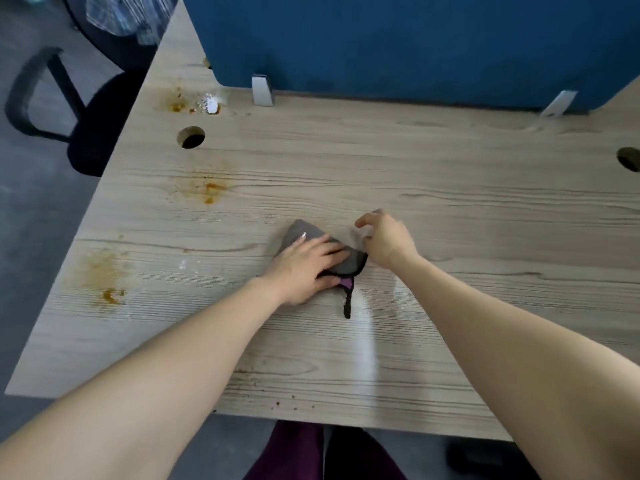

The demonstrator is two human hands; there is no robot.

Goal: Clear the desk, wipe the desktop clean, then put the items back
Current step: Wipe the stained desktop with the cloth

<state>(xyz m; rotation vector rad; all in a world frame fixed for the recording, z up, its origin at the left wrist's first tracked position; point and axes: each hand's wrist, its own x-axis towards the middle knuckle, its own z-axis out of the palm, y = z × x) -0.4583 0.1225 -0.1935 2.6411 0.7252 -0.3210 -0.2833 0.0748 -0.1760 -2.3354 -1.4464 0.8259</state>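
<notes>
My left hand (pixel 304 265) presses flat, fingers spread, on folded grey cloth (pixel 304 233); right hand (pixel 384 239) loosely curled, holding nothing. Wood-grain desk (pixel 450 209), orange stains (pixel 207 190).

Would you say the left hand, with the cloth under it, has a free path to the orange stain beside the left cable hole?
Probably yes. The left hand lies flat on the grey cloth, and only bare desktop separates it from the orange stain.

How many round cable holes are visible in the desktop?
2. One cable hole is at far left near the stains; the other is cut by the right picture edge. More may lie outside the view.
</notes>
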